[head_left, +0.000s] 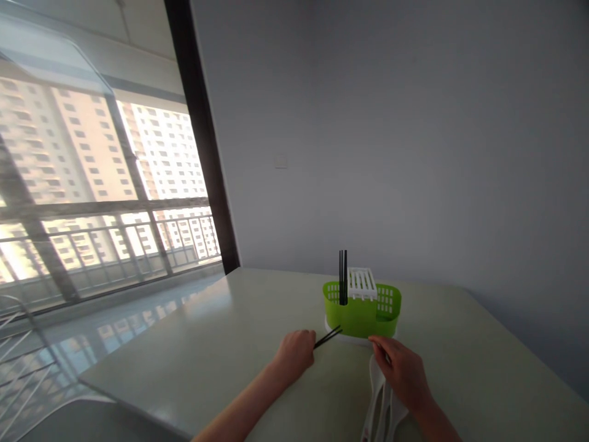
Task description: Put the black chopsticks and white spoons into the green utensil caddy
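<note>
The left hand (294,351) was curled shut around black chopsticks (328,336) jutting past its fingers toward the green holder (363,313); the right hand (402,371), palm down, pinched white spoons (381,402).

Green slotted caddy (363,313), black chopsticks (343,276), white spoons (380,399).

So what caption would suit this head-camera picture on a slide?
Left hand holding black chopsticks beside a green cutlery holder, right hand over white spoons.
</note>
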### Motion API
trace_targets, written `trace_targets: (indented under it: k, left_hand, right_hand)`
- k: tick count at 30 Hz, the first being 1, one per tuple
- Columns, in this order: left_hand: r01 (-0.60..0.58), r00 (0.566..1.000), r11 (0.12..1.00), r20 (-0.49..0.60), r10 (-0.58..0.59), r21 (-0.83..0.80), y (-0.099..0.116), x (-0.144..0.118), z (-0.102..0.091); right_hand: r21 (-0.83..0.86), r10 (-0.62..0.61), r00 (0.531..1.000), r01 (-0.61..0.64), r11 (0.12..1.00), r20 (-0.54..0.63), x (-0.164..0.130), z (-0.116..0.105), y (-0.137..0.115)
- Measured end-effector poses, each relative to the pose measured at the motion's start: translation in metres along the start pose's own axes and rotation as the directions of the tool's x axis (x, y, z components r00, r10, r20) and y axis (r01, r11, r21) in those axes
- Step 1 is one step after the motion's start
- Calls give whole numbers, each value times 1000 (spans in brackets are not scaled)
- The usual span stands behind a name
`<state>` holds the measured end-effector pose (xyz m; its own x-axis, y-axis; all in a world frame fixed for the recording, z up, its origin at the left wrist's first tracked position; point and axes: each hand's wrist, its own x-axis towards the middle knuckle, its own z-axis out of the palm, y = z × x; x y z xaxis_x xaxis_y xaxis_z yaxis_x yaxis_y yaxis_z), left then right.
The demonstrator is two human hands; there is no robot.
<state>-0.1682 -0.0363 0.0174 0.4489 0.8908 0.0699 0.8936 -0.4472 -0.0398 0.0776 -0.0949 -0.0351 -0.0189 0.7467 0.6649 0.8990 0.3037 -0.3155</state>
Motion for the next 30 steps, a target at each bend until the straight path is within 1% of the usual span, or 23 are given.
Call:
trace_targets:
  k: [1, 3, 4, 6, 7, 9, 12, 15, 17, 20, 23, 25, 27, 29, 30]
  left_hand:
    - [-19, 999, 998, -34, 17, -54, -2, -2, -11]
    - [-96, 989, 964, -134, 64, -248, -3, -7, -31]
    - [-147, 979, 917, -189, 81, -371, -1, -9, -39]
    - [-232, 960, 776, -267, 84, -587, 7, -13, -48]
    - [-254, 955, 703, -285, 75, -664, 12, -15, -49]
    - [-262, 957, 585, -283, 59, -767, 22, -16, -45]
    - [-247, 968, 475, -237, 81, -845, 32, -15, -33]
    - [-217, 976, 390, -189, 110, -895, 35, -14, -23]
    - [-215, 976, 382, -187, 110, -899, 36, -14, -20]
    - [-233, 973, 418, -207, 107, -878, 38, -16, -20]
    - [-281, 959, 468, -259, 113, -838, 38, -16, -31]
    - [-318, 945, 508, -313, 97, -801, 34, -12, -50]
    - [-353, 923, 511, -381, 53, -784, 24, 0, -77]
    - [-401, 887, 487, -461, -3, -776, 12, 21, -106]
    - [-417, 867, 492, -497, -38, -764, 6, 35, -118]
  right_hand:
    - [21, 4, 1000, -4, 1000, 22, 0, 1, -3]
    - [76, 2, 997, -8, 997, 76, -1, 2, -10]
    - [109, -6, 994, -6, 994, 107, -1, 2, -14]
    - [181, -31, 986, 1, 983, 167, -2, 5, -23]
    - [218, -41, 980, -2, 976, 196, -2, 6, -27]
    - [282, -52, 966, -22, 959, 252, -4, 10, -33]
    - [330, -63, 945, -49, 943, 321, -6, 17, -38]
    - [325, -80, 939, -35, 945, 334, -7, 24, -40]
    - [310, -81, 942, -26, 950, 326, -8, 27, -40]
    - [292, -82, 942, -17, 956, 326, -8, 29, -40]
    - [285, -84, 941, -14, 958, 328, -8, 27, -40]
    - [291, -67, 947, -29, 956, 314, -7, 23, -39]
    - [300, -29, 959, -60, 952, 282, -5, 18, -35]
    - [292, 11, 975, -77, 953, 223, -3, 14, -30]
    - [278, 20, 982, -73, 958, 189, -3, 12, -26]
